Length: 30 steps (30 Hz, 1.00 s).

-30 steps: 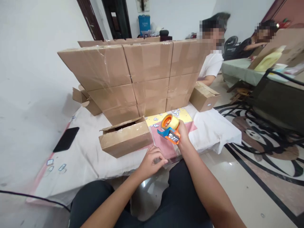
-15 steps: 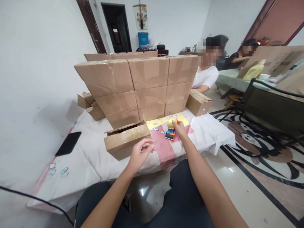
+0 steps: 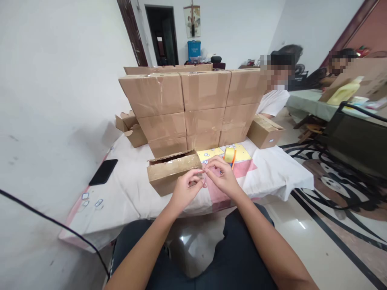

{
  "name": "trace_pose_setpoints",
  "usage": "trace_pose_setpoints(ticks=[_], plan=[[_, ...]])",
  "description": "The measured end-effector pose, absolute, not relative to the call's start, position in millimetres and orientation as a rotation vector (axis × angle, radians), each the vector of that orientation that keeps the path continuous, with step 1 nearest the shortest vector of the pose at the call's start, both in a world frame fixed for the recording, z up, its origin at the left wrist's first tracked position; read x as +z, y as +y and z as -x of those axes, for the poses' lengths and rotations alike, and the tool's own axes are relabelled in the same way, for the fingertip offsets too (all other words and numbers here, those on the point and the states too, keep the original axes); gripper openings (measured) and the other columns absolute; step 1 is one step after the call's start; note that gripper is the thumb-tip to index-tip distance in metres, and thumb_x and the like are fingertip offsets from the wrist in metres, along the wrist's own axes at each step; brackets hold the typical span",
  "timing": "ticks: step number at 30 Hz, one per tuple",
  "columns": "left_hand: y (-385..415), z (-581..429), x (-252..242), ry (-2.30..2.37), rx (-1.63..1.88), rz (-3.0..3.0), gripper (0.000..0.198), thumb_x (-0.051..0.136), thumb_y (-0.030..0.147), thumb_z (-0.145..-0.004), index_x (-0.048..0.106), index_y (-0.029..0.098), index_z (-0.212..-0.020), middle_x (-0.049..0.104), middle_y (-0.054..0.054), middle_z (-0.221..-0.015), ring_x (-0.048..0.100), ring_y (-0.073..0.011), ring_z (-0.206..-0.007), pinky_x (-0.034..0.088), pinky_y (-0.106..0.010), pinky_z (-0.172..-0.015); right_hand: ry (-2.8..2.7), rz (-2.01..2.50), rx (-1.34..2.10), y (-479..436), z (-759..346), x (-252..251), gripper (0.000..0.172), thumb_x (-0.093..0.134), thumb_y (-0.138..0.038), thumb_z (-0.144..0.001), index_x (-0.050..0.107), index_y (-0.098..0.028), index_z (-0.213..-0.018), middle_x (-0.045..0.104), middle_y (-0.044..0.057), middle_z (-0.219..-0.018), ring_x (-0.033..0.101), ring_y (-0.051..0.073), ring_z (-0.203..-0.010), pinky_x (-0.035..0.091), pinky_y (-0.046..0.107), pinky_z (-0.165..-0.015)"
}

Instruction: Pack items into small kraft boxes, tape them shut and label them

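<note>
blue bin [image 3: 194, 50], wall hanging [image 3: 192, 22], yellow jug [image 3: 344, 92]

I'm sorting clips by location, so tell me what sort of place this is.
Probably a room in a home: a hanging scroll decorates the back wall, a panda design covers part of the floor, and cardboard boxes stand stacked on a cloth-covered table.

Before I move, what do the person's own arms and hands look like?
The left hand and right hand are bare, without gloves. The left forearm and right forearm show no sleeve, watch or marking.
</note>
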<state>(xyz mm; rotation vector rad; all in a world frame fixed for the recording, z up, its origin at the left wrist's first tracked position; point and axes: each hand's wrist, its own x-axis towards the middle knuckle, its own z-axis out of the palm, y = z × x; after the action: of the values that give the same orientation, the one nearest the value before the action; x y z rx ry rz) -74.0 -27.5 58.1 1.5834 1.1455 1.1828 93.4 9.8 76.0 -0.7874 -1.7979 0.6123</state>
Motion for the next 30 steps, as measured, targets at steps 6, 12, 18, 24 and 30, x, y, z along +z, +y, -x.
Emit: trace_pose_setpoints(ticks=[6,12,18,24,30], plan=[[-26.4,108.6,72.5,1.94,1.287,-1.883,0.038,0.062,0.042,-0.089,0.065,0.022,-0.121,0.07,-0.003,-0.071,0.067,-0.0246,-0.075,0.048,-0.036,-0.075,-1.671,0.773,0.574,16.9,-91.5,88.8,0.01,0.066,-0.03,-0.089,0.068,-0.025,-0.08,0.059,0.004,-0.091,0.057,0.022,-0.093,0.044,0.04,-0.088],[-5.9,152.3,66.7,2.055,0.874,-2.279,0.091,0.069,0.045,-0.085,0.023,0.02,-0.159,0.061,-0.015,-0.14,0.049,-0.0384,-0.135,0.022,-0.055,-0.117,-1.735,0.811,0.984,33.4,-74.2,118.2,0.017,0.073,-0.038,-0.082,0.074,-0.023,-0.075,0.06,0.003,-0.092,0.057,0.018,-0.087,0.043,0.032,-0.077],[-1.0,169.2,59.1,1.916,0.756,-2.014,0.113,0.073,0.04,-0.081,-0.002,0.019,-0.161,0.062,-0.016,-0.138,0.051,-0.0403,-0.133,0.049,-0.045,-0.09,-1.977,0.887,1.189,78.6,-12.4,104.3,0.019,0.072,-0.039,-0.077,0.077,-0.021,-0.072,0.064,0.001,-0.073,0.053,0.014,-0.067,0.039,0.027,-0.061],[-2.9,178.5,59.0,1.801,0.744,-2.06,0.102,0.073,0.035,-0.082,0.01,0.021,-0.162,0.053,-0.018,-0.148,0.049,-0.0368,-0.138,0.047,-0.047,-0.101,-2.107,1.25,0.715,98.0,23.8,78.9,0.017,0.067,-0.026,-0.075,0.075,-0.023,-0.06,0.066,0.002,-0.06,0.051,0.017,-0.068,0.039,0.034,-0.076],[-5.8,180.9,52.1,1.805,0.589,-2.256,0.061,0.066,0.038,-0.088,0.051,0.022,-0.145,0.031,-0.015,-0.163,0.032,-0.0325,-0.149,0.032,-0.047,-0.12,-2.196,1.453,0.565,90.5,24.9,80.9,0.019,0.062,-0.029,-0.08,0.077,-0.024,-0.071,0.071,0.005,-0.082,0.052,0.024,-0.091,0.035,0.037,-0.087]])
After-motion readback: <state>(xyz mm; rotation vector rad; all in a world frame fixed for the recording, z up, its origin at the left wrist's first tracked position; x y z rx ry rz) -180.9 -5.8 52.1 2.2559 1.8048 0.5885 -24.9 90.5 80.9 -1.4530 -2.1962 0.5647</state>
